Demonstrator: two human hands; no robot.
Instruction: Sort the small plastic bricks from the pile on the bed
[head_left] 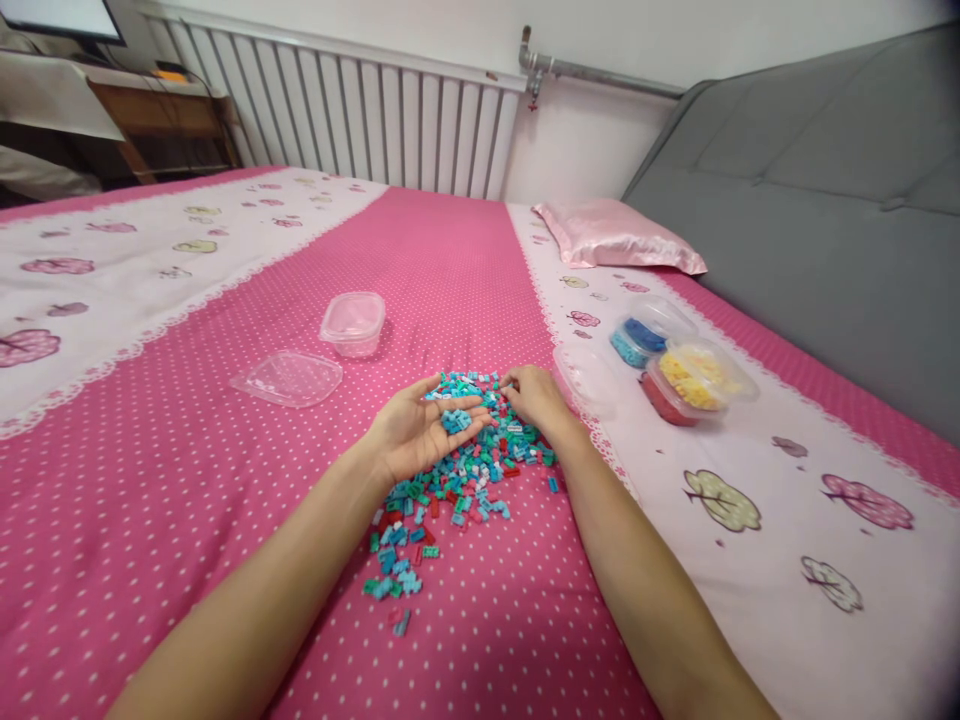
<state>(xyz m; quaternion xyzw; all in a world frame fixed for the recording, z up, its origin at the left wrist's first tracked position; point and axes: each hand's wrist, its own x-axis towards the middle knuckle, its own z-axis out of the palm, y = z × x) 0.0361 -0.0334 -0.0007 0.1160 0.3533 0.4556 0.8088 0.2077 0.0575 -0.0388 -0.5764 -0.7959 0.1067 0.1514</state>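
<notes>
A loose pile of small plastic bricks (457, 480), mostly teal and light blue with a few red ones, lies on the pink dotted bedspread (187, 480). My left hand (416, 425) rests palm up over the pile, fingers cupped, with several light blue bricks (455, 418) lying in the palm. My right hand (534, 395) sits palm down at the pile's far right edge, its fingertips pinched together among the bricks; what they pinch is too small to make out.
An empty clear tub (352, 322) and its lid (289, 378) lie to the far left of the pile. Another clear lid (589, 375) and tubs of blue (646, 335), yellow (701, 372) and red bricks (664, 400) sit to the right. A pink pillow (619, 235) lies by the grey headboard (810, 220).
</notes>
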